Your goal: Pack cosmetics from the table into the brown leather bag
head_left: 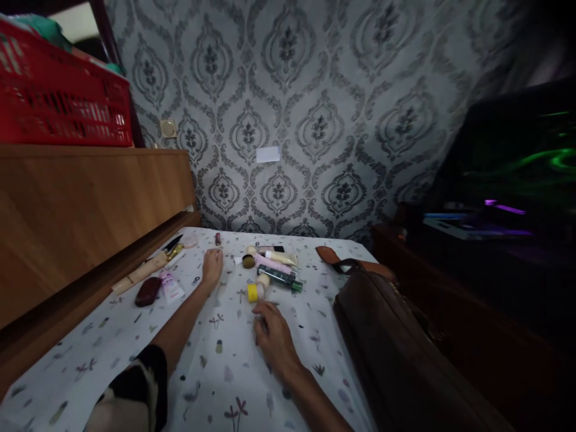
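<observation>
My left hand (pixel 212 266) is stretched far forward on the patterned white cloth (pixel 112 354); it rests palm down with fingers together and nothing visible in it. My right hand (pixel 273 336) lies on the cloth nearer to me, fingers curled down onto the surface, just below a small yellow container (pixel 252 293). Between and beyond the hands lies a cluster of cosmetics: a pink tube (pixel 272 264), a cream tube (pixel 281 257), a dark green tube (pixel 279 277) and a round dark-lidded jar (pixel 248 261).
A brown leather bag (pixel 396 354) lies on the right of the cloth. At the left lie a dark red case (pixel 148 291), a small white tube (pixel 171 287) and a brush (pixel 144 270) beside a wooden cabinet (pixel 81 210) with a red crate (pixel 58 96) on top.
</observation>
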`<action>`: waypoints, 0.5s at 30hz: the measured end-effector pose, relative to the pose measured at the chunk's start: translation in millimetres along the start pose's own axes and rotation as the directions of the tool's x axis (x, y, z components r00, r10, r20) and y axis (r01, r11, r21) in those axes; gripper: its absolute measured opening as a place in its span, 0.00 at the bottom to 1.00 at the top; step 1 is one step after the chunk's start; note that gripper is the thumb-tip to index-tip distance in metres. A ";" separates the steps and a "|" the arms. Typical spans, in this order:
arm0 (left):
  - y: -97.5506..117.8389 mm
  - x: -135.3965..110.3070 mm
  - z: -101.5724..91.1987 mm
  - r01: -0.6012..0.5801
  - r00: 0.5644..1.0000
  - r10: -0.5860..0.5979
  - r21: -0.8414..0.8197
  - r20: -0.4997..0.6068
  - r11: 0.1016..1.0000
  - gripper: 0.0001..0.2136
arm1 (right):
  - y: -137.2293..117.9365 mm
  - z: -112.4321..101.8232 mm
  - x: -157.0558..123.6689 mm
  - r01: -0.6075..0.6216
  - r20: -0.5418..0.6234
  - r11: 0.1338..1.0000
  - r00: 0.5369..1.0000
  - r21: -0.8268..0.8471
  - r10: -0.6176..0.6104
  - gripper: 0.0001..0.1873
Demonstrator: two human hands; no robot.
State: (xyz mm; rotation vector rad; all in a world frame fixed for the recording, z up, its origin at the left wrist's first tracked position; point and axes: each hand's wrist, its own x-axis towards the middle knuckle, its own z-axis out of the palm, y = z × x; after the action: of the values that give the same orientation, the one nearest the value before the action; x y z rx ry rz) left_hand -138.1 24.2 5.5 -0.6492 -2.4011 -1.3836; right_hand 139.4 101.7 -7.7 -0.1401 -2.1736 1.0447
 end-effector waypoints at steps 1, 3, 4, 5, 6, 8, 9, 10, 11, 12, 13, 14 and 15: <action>-4.2 9.3 -9.8 -0.018 1.000 0.020 0.084 -0.014 0.996 0.14 | 0.1 0.2 -0.2 -0.001 -0.002 1.000 1.000 -0.008 0.001 0.13; -12.7 25.9 -28.4 -0.035 0.998 0.044 0.238 -0.033 0.971 0.16 | -0.1 0.0 -0.5 -0.010 0.009 1.000 1.000 -0.027 0.010 0.13; -17.1 32.9 -36.6 -0.034 0.998 0.048 0.306 -0.039 0.951 0.17 | -0.3 -0.3 -0.4 -0.015 0.019 0.999 1.000 -0.037 0.016 0.13; -21.6 39.2 -43.8 -0.027 0.998 0.046 0.369 -0.044 0.929 0.18 | -0.6 -0.7 -0.3 -0.019 0.030 0.999 0.999 -0.047 0.021 0.13; -26.1 44.8 -49.9 -0.016 0.998 0.040 0.425 -0.048 0.905 0.18 | -0.8 -1.3 -0.1 -0.021 0.038 0.998 0.999 -0.055 0.023 0.13; -34.6 54.4 -59.2 0.011 0.999 0.017 0.516 -0.049 0.856 0.20 | -1.3 -2.5 0.4 -0.025 0.047 0.997 0.999 -0.068 0.028 0.13; -38.4 58.6 -62.5 0.024 0.999 0.003 0.552 -0.048 0.834 0.20 | -1.5 -3.1 0.5 -0.027 0.050 0.997 0.998 -0.072 0.031 0.13; -41.8 62.7 -65.1 0.035 0.999 -0.011 0.581 -0.045 0.813 0.20 | -1.7 -3.7 0.5 -0.029 0.056 0.997 0.998 -0.074 0.033 0.13; -44.7 66.6 -67.0 0.045 0.999 -0.024 0.605 -0.042 0.795 0.21 | -1.9 -4.1 0.4 -0.030 0.063 0.997 0.997 -0.074 0.034 0.13; -47.2 70.5 -68.4 0.051 0.999 -0.036 0.625 -0.036 0.779 0.21 | -1.9 -4.4 0.2 -0.030 0.068 0.997 0.997 -0.073 0.035 0.13; -49.2 74.2 -69.5 0.054 0.999 -0.047 0.641 -0.028 0.766 0.21 | -1.8 -4.5 -0.1 -0.029 0.068 0.997 0.997 -0.071 0.034 0.13; -50.9 77.8 -70.2 0.052 0.998 -0.056 0.653 -0.015 0.755 0.21 | -1.6 -4.4 -0.5 -0.028 0.060 0.997 0.998 -0.070 0.032 0.12; -52.2 81.2 -70.6 0.049 0.998 -0.066 0.664 0.000 0.746 0.21 | -1.4 -4.3 -1.0 -0.027 0.049 0.997 0.998 -0.071 0.030 0.12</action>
State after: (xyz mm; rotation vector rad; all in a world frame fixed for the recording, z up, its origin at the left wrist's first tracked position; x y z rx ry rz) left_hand -232.6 -40.8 39.5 -0.3888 -2.6914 -0.4353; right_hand 143.1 103.1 -5.4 -0.1793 -2.2604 0.9979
